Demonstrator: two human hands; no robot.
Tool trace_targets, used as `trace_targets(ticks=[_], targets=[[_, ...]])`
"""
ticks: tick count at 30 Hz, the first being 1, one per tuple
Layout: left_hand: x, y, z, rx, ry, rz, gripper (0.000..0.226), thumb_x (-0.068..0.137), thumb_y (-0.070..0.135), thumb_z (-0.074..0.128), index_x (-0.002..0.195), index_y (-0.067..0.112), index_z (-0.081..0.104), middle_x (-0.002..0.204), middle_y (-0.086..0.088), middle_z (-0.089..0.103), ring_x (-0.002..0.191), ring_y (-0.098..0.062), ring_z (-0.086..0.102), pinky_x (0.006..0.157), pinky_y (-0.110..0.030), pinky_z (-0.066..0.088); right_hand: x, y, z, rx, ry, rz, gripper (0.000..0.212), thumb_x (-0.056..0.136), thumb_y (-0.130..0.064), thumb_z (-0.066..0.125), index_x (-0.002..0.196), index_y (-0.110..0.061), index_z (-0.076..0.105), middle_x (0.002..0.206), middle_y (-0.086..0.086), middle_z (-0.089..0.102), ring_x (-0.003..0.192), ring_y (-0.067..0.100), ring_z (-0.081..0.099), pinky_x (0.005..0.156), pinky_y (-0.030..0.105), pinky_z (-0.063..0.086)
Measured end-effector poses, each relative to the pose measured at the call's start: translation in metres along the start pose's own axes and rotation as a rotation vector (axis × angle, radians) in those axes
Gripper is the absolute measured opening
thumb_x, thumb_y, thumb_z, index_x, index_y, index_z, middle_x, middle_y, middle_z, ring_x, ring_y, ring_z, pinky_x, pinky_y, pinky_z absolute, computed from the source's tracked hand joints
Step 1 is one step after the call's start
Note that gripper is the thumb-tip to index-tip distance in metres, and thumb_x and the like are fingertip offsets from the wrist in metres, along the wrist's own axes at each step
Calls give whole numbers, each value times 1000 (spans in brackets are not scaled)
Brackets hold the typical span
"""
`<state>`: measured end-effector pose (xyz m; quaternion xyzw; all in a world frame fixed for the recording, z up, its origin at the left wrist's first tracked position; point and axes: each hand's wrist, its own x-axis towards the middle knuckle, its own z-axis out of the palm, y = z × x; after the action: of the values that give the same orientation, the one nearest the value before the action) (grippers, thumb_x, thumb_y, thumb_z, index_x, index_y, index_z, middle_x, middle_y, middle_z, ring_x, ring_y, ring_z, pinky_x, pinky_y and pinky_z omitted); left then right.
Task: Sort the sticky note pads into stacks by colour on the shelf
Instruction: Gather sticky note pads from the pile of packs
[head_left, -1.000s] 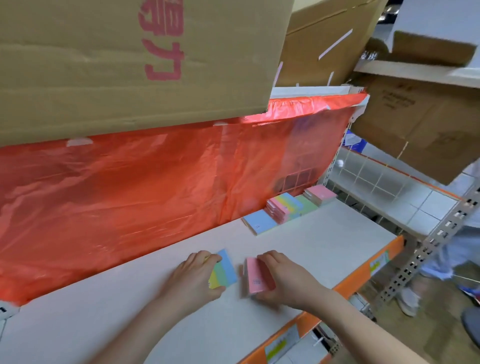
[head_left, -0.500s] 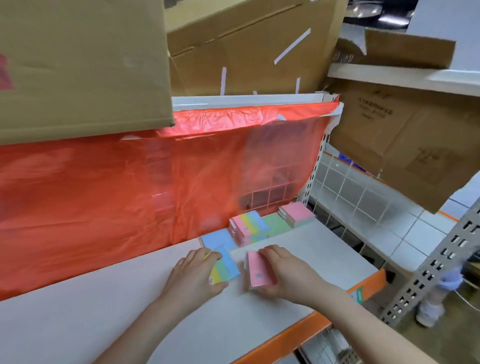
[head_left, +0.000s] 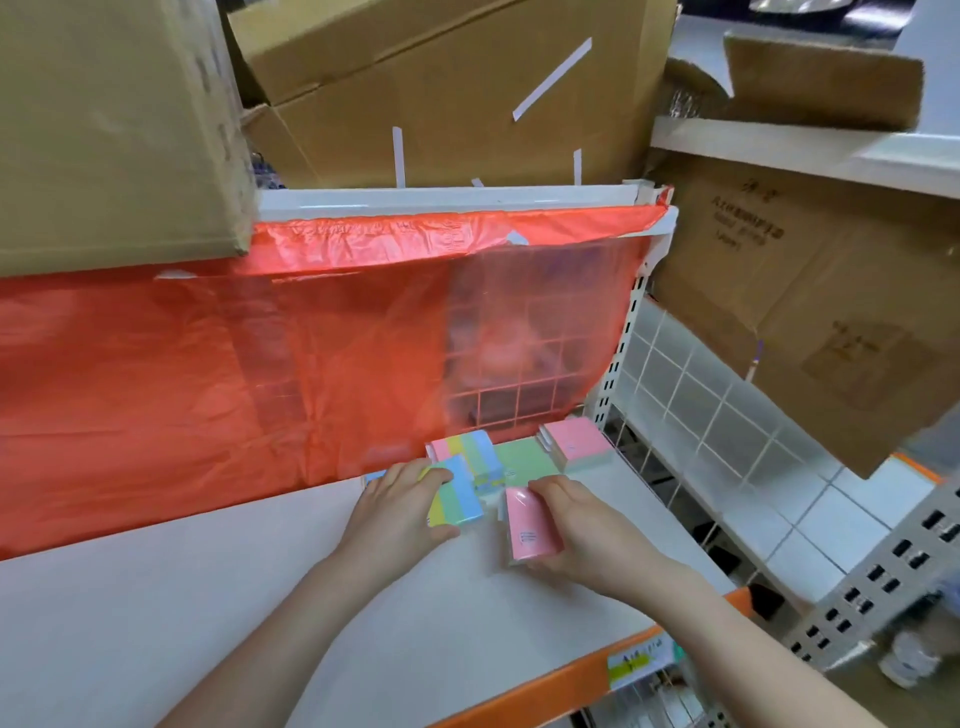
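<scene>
The person's left hand (head_left: 395, 512) grips a striped pad of yellow, green and blue sticky notes (head_left: 455, 499), fingers (head_left: 435, 476) curled over its far edge and thumb under the near one, low over the pale shelf board (head_left: 208, 597). The right hand (head_left: 582, 535) holds a pink sticky note pad (head_left: 531, 525), fingers bent over its top edge and thumb beneath, the pad tilted up on its side just beside the striped one. Behind them, against a translucent orange-red plastic sheet (head_left: 208, 374), sit a multicoloured stack of pads (head_left: 465, 452), a flat green pad (head_left: 524, 460) and a pink stack (head_left: 576, 447) at the shelf's right end. Brown cardboard boxes (head_left: 441, 93) crowd the level above.
</scene>
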<state>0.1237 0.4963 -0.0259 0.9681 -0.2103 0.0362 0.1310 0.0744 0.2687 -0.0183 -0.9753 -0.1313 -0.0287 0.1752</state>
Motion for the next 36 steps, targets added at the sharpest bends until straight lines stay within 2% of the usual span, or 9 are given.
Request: trace_targets(ticks=[12,18,23,36], targets=[[86,3,1,0,-86,-25,62,83,49,61,138,31,39,140,8,41,129,-17,34,102,-33,31,35,33,-16,-61,-39,85,75,76,-47,68,138,-20,34,135,-5,41,125,13,39,98,28,37],[103,-3,9,59,-146,-12,61,83,50,60,138,32,40,139,5,41,128,-19,34,102,-34,30,51,38,-21,-79,-53,109,70,77,-46,68,134,-21,37,130,-4,44,120,14,41,90,27,38],[106,-7,14,78,-173,-12,59,84,50,58,138,34,40,145,6,36,131,-17,32,104,-33,27,64,42,-25,-96,-53,82,76,79,-46,67,141,-20,31,140,-5,39,127,13,37,87,19,31],[102,5,21,126,-174,-27,57,87,52,52,138,34,35,144,7,34,130,-17,32,104,-34,29,79,72,-23,-37,-48,-7,81,77,-51,68,142,-21,30,146,-8,34,134,9,30,101,21,31]])
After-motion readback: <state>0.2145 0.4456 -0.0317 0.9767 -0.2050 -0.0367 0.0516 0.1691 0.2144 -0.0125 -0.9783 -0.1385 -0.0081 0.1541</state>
